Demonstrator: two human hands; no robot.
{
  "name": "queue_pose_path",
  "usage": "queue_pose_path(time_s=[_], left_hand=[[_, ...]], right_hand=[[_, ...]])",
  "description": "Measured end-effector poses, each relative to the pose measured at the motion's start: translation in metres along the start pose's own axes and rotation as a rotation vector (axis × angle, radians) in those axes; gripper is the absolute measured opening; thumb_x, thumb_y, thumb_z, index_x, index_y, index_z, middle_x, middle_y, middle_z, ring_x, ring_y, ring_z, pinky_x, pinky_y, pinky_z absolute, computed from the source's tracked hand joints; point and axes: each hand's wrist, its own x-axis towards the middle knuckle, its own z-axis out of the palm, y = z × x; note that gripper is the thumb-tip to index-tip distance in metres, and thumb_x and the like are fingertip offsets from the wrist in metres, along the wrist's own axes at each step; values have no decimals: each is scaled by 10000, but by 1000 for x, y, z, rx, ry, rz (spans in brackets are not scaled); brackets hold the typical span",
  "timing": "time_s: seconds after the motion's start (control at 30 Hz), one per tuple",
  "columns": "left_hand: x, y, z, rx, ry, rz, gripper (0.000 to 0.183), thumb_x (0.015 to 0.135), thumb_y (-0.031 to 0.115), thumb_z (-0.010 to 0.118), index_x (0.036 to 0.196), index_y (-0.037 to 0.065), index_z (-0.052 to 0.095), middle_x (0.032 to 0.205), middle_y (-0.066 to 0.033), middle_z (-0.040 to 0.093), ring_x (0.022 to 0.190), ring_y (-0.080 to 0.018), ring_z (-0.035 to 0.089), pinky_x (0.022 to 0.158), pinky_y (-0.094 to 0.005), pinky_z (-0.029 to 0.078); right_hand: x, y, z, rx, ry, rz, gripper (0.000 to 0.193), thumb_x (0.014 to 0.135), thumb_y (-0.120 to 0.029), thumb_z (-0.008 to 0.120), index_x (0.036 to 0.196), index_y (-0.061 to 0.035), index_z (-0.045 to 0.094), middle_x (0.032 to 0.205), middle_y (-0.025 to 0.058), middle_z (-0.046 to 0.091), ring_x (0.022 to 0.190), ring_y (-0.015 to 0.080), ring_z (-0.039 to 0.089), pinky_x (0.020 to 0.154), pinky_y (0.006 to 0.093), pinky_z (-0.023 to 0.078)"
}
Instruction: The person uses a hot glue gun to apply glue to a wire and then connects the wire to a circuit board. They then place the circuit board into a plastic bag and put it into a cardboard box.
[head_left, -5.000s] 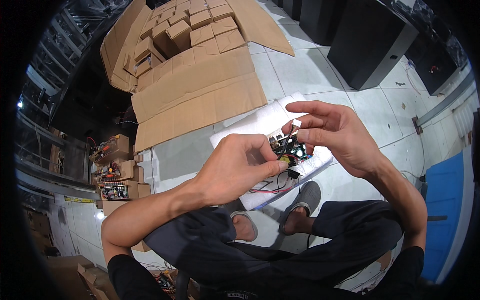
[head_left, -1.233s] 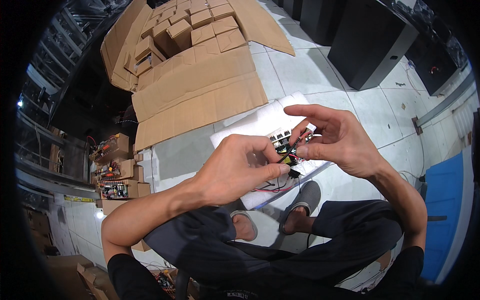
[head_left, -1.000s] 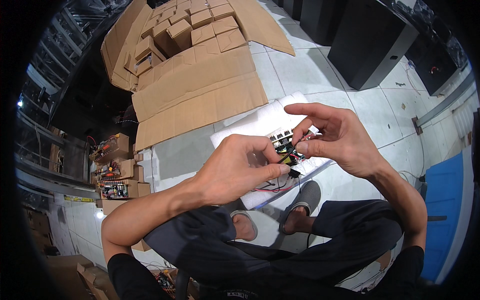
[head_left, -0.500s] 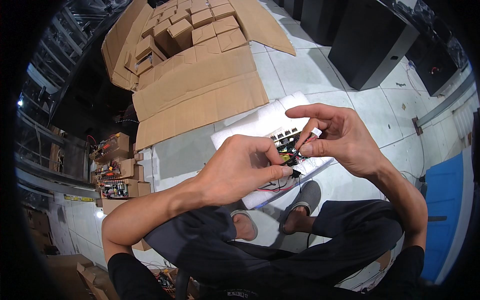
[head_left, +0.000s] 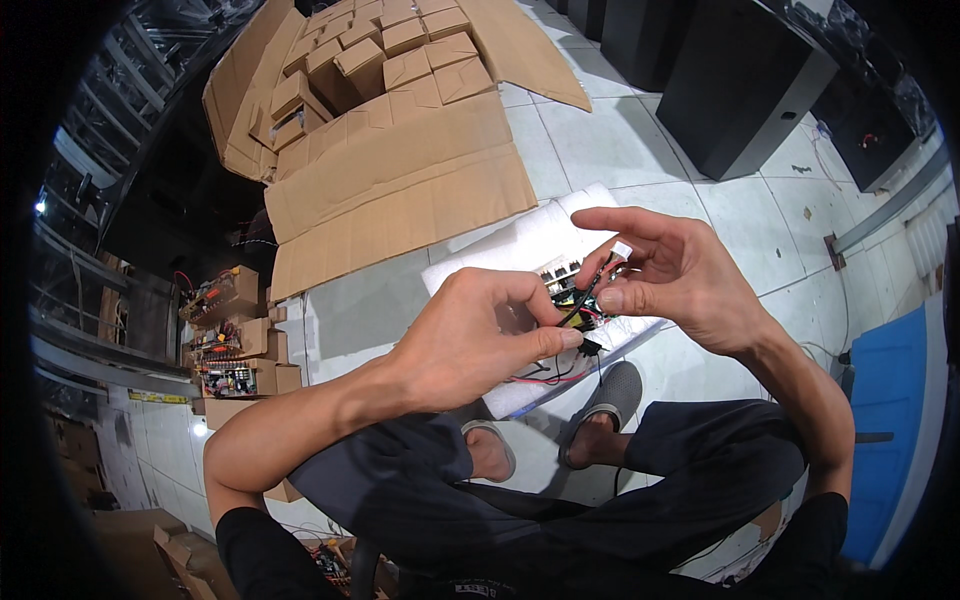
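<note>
My left hand (head_left: 490,325) is closed in a pinch on a bundle of thin black and red wires (head_left: 583,305). A small white plug (head_left: 621,250) tops the bundle, close to the fingers of my right hand (head_left: 685,285). The right thumb and a bent finger are pressed at the wires, while the index finger stretches out above. Below my left fingertips hangs a small black connector (head_left: 591,347). Behind the hands, a circuit board (head_left: 562,270) with black and yellow parts lies on a white foam slab (head_left: 490,250), partly hidden by my fingers.
A large open carton (head_left: 400,205) packed with small brown boxes stands beyond the foam. At left, boards sit on small cardboard boxes (head_left: 235,300). Tall black cabinets (head_left: 735,95) stand at far right, a blue panel (head_left: 890,430) at near right. My feet (head_left: 608,400) are just below the foam.
The white plug has shifted slightly left and up, and the black wire below it stands straighter. My right fingers have moved a little; my left hand stays almost in place.
</note>
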Motion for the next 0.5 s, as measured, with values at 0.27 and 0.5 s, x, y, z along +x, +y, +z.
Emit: queue_pose_path(time_s=[0.27, 0.5], left_hand=[[0, 4, -1, 32, -21, -51, 139, 864, 118, 786, 880, 5, 707, 812, -7, 685, 735, -42, 586, 653, -221, 473], [-1, 6, -1, 56, -18, -32, 155, 855, 131, 796, 900, 7, 714, 816, -7, 686, 731, -41, 586, 647, -218, 464]], right_hand=[[0, -6, 5, 14, 18, 33, 548, 818, 11, 755, 1326, 65, 559, 904, 114, 710, 847, 148, 690, 830, 285, 563], [0, -4, 3, 3, 30, 24, 544, 818, 13, 753, 1328, 51, 569, 903, 101, 705, 848, 139, 678, 822, 276, 560]])
